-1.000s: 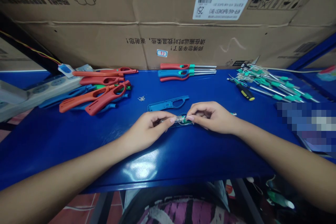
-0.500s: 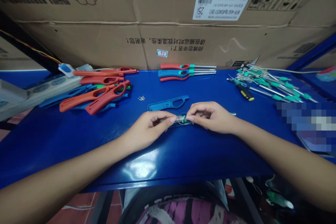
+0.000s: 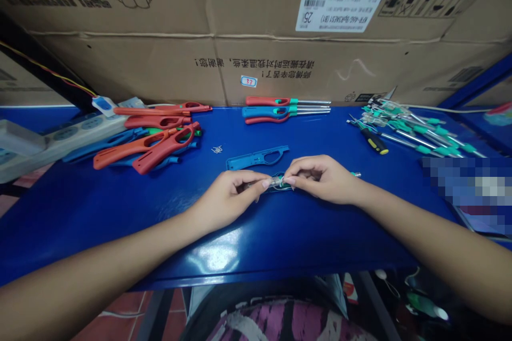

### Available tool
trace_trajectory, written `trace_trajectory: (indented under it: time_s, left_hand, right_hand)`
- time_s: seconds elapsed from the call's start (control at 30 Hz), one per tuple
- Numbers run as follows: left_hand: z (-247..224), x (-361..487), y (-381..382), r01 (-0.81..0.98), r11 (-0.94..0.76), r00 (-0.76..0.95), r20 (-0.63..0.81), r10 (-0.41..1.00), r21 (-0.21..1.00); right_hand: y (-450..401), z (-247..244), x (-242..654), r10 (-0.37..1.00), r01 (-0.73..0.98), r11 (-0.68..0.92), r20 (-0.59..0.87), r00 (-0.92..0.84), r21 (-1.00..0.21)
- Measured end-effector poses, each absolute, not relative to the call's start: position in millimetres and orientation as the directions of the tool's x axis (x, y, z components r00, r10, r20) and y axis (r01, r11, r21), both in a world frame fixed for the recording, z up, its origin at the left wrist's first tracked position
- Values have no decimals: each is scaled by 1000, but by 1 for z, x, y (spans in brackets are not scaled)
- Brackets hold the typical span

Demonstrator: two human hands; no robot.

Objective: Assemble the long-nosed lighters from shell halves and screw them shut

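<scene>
My left hand (image 3: 232, 197) is closed in a pinch on a small clear lighter fuel tank (image 3: 273, 183), mostly covered by the fingers. Against the tank's right end my right hand (image 3: 324, 178) pinches closed beside a green part with a thin whitish wire; what exactly lies between its fingertips is hidden. A dark blue lighter shell seems to lie under both hands, largely covered. A metal lighter tip (image 3: 357, 174) pokes out beyond my right hand. Just behind the hands lies a loose blue lighter shell half (image 3: 258, 159), inner side up.
Red, orange and blue shell halves (image 3: 160, 146) are piled at left beside a power strip (image 3: 64, 136). Assembled lighters (image 3: 266, 112) lie at the back. Metal lighter tubes (image 3: 420, 128) and a screwdriver (image 3: 375, 141) lie at right. Tiny metal pieces (image 3: 216, 149) sit left of centre. A cardboard box (image 3: 160, 64) stands behind.
The view has shifted very slightly. Both hands stay nearly in place, with the left fingertips and the clear tank a touch closer to the right fingertips.
</scene>
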State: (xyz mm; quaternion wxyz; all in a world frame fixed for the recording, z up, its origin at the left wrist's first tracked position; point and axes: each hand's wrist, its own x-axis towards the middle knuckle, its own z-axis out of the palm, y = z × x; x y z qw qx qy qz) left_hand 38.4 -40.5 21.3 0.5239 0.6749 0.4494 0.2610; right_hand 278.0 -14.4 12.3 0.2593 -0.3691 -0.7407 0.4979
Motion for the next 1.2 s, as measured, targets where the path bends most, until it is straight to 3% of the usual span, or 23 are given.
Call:
trace_trajectory:
  time_s: [0.53, 0.83, 1.2]
  left_hand:
    - [17, 38, -43, 330, -174, 504, -17, 864, 928]
    - [21, 38, -41, 317, -100, 465, -63, 883, 943]
    - [15, 38, -40, 299, -152, 489, -14, 872, 942]
  right_hand:
    - [-15, 14, 275, 818, 280, 190, -5, -575, -941]
    - [-11, 17, 278, 817, 222, 106, -43, -576, -969]
    - [-14, 11, 277, 832, 276, 134, -43, -553, -952]
